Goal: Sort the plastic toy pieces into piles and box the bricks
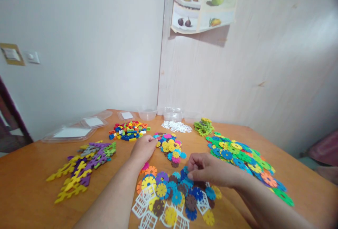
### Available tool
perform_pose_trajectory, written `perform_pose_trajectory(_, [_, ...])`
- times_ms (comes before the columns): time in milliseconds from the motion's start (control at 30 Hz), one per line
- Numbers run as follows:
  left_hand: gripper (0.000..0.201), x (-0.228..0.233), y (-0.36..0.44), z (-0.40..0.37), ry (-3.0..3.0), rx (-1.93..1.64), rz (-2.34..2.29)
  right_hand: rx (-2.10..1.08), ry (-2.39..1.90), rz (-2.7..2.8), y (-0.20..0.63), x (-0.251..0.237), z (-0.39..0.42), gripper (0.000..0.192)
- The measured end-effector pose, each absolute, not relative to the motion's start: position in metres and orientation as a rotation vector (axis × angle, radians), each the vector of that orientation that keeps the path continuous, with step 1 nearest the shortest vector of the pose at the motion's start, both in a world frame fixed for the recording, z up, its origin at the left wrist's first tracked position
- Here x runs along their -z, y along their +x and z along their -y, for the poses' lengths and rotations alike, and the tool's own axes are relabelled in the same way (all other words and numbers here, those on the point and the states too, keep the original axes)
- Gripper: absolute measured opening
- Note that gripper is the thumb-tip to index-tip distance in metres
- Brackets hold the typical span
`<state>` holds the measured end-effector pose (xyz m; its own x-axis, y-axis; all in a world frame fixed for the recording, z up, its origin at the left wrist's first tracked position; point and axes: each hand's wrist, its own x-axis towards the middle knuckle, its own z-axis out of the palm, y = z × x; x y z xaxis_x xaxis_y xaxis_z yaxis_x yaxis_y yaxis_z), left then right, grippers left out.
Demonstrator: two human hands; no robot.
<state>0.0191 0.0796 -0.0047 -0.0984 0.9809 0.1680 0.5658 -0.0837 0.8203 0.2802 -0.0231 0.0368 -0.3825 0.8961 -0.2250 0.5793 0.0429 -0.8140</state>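
My left hand [142,148] is closed at the left edge of a small pile of flower-shaped plastic discs [170,146] in pink, yellow, blue and brown. What its fingertips hold, if anything, is hidden. My right hand [204,167], fingers bent into a pinch, hovers over or touches the blue discs of a nearer mixed pile. That pile has a purple disc [162,177], brown and yellow discs, and white window-frame pieces [148,219] among them. I cannot make out what is between the right fingers.
Purple and yellow notched pieces [79,172] lie left, small bricks [129,130] behind them. Larger notched discs [240,155] spread right. Farther back are white pieces [176,126], green pieces [204,127] and clear tubs [173,113]. Lids [71,133] lie at the table's left edge.
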Motion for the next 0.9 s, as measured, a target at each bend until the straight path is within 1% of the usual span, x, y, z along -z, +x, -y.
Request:
perform_pose_trajectory(133, [0.025, 0.004, 0.020, -0.079, 1.692, -1.079, -1.697, -1.102, -1.555, 2.197, 0.276, -0.039, 0.030, 0.024])
perform_pose_trajectory(200, [0.026, 0.005, 0.020, -0.079, 1.696, -1.080, -1.694, -1.043, -1.584, 2.223, 0.273, -0.038, 0.029, 0.020])
perform_pose_trajectory(367, [0.028, 0.005, 0.019, -0.079, 1.679, -1.071, -1.698, -1.027, -1.586, 2.206, 0.272, -0.035, 0.027, 0.010])
perform_pose_trajectory(433, [0.027, 0.005, 0.019, -0.079, 1.682, -1.075, -1.692, -1.027, -1.558, 2.204, 0.271, -0.035, 0.028, 0.013])
perform_pose_trajectory(567, [0.028, 0.006, 0.019, -0.080, 1.698, -1.088, -1.693, -1.094, -1.486, 2.257, 0.269, -0.034, 0.032, 0.029])
perform_pose_trajectory(600, [0.028, 0.006, 0.020, -0.080, 1.700, -1.090, -1.697, -1.095, -1.484, 2.259, 0.268, -0.034, 0.032, 0.028])
perform_pose_trajectory(767, [0.028, 0.008, 0.020, -0.081, 1.696, -1.082, -1.699, -1.076, -1.491, 2.199, 0.268, -0.031, 0.029, 0.012])
perform_pose_trajectory(900, [0.026, 0.008, 0.018, -0.082, 1.689, -1.081, -1.686, -1.045, -1.523, 2.141, 0.270, -0.029, 0.025, 0.012])
